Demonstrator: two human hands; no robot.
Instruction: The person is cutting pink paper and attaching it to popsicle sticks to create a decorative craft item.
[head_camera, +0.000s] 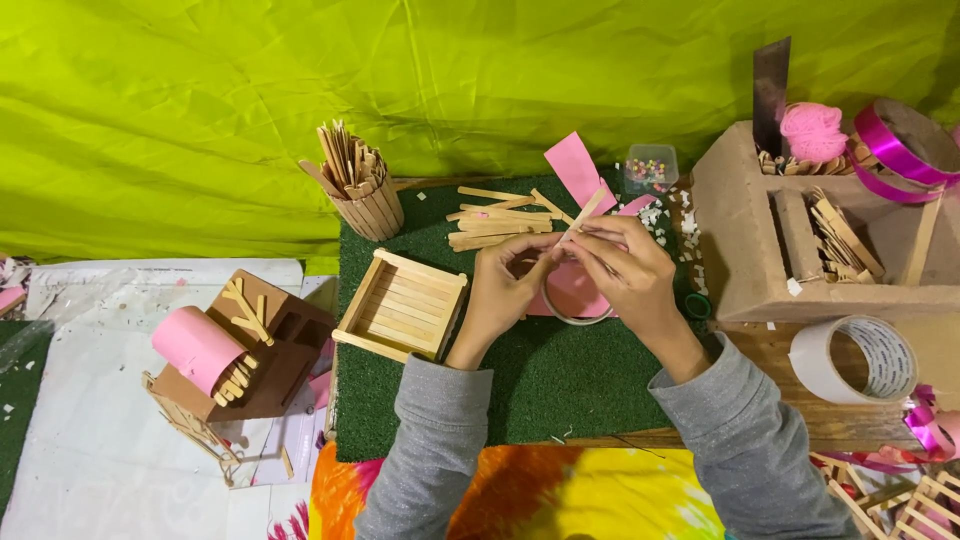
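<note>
while both hands (570, 275) pinch a wooden stick (583, 216), perhaps over tape, green mat (560, 385) open below

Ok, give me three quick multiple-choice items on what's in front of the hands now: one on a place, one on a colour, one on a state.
1. Where does the wooden stick tray lie?
A. On the green mat, beside the left hand
B. On the cardboard box
C. On the white sheet

2. What colour is the paper roll at far left?
A. Yellow
B. Pink
C. Blue

3. What are both hands doing?
A. Resting flat and empty
B. Pinching a thin wooden stick together
C. Lifting the tape roll

Answers: 1 A, the tray sits on the mat just beside the left hand. 2 B, the roll's surface is plainly pink. 3 B, the fingertips of the left hand and right hand meet on the stick.
</note>
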